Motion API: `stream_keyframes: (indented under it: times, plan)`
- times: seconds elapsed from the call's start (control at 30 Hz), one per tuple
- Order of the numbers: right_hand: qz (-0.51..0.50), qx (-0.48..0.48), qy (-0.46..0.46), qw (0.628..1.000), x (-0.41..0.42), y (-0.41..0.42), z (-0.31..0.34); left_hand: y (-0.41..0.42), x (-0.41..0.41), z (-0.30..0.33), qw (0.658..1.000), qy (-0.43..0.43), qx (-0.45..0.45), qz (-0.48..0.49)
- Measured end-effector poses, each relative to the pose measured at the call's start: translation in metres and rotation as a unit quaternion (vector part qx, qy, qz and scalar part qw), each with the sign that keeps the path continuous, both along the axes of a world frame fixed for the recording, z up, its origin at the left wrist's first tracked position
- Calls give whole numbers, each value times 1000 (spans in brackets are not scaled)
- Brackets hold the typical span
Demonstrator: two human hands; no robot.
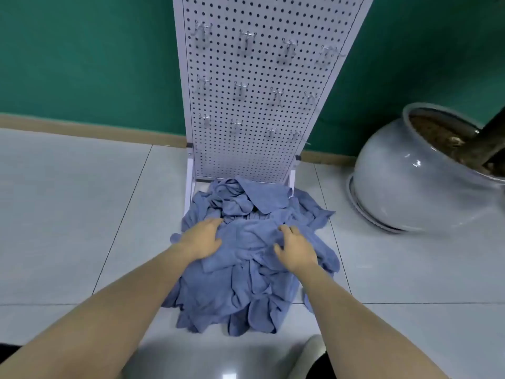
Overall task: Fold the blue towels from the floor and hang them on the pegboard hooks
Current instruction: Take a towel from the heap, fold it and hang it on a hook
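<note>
Hands are settling on the heap of blue towels (246, 269) as I am crouching over the grey tiled floor (82, 228), both arms reaching forward. My left hand (203, 237) is lying flat on the left shoulder of the pile, fingers spread and relaxed, pressing cloth rather than gripping it. My right hand (293, 248) is hovering on the pile's right side with fingers loosely arched, touching the top layer but pinching nothing I can see. The towels are bunching in one crumpled mound directly under and beyond my palms, running on to the foot of the white pegboard (262, 91), which is standing just past my fingertips against the green wall (82, 56). Every hook (247, 41) on it is hanging bare. A round glazed plant pot (410, 181) is sitting well off to the right of my right hand. I am judging this to be the very start of the job: singling out one towel from the tangle. What I am needing next is a corner or edge under each hand, so one piece is lifting free without dragging its neighbours, before any folding is beginning
</note>
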State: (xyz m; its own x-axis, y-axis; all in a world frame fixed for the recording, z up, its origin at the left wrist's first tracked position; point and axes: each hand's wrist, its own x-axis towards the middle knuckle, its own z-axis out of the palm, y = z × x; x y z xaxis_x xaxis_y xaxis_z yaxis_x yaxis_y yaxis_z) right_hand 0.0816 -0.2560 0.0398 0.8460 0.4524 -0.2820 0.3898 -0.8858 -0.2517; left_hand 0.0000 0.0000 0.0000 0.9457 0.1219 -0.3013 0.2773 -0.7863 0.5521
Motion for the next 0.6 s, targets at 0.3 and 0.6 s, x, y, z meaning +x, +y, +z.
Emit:
stream_keyframes:
  times: [0.3, 0.6]
  plan:
    - [-53, 48, -7, 997, 19, 17, -30, -13, 24, -23, 993, 13, -90, 74]
    - [-75, 112, -11, 991, 46, 34, -34, -10, 43, -5, 984, -99, -119, 85]
